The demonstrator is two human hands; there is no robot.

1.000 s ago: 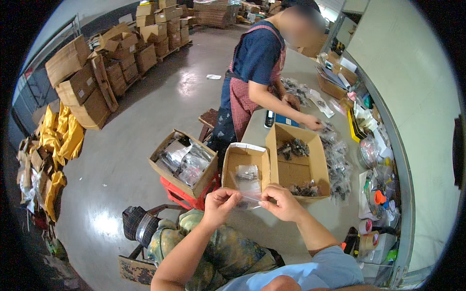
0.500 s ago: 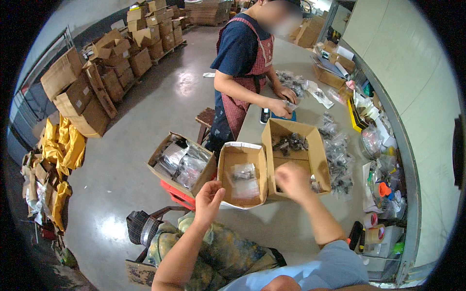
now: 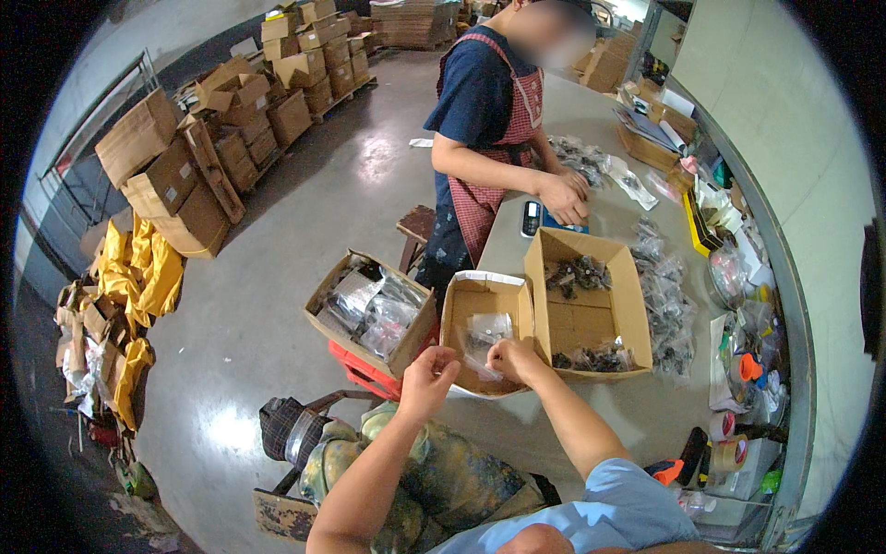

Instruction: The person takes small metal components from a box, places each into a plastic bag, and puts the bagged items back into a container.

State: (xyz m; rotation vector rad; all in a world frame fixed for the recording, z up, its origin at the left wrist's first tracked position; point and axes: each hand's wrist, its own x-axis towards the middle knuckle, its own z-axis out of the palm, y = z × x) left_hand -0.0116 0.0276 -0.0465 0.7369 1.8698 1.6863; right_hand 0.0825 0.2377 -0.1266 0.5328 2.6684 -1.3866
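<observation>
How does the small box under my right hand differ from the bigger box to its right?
The small box is narrower than the bigger box. The small box holds clear bags; the bigger box holds two piles of dark pieces. Your right hand is over the small box, not the bigger box. Both are open cardboard.

My head feed shows me the right hand [image 3: 517, 360] at clear plastic bags [image 3: 490, 326] in a shallow cardboard box [image 3: 465, 297], the left hand [image 3: 428, 379] curled by its near left corner, a co-worker [image 3: 492, 102] alongside the worktop [image 3: 598, 415].
</observation>
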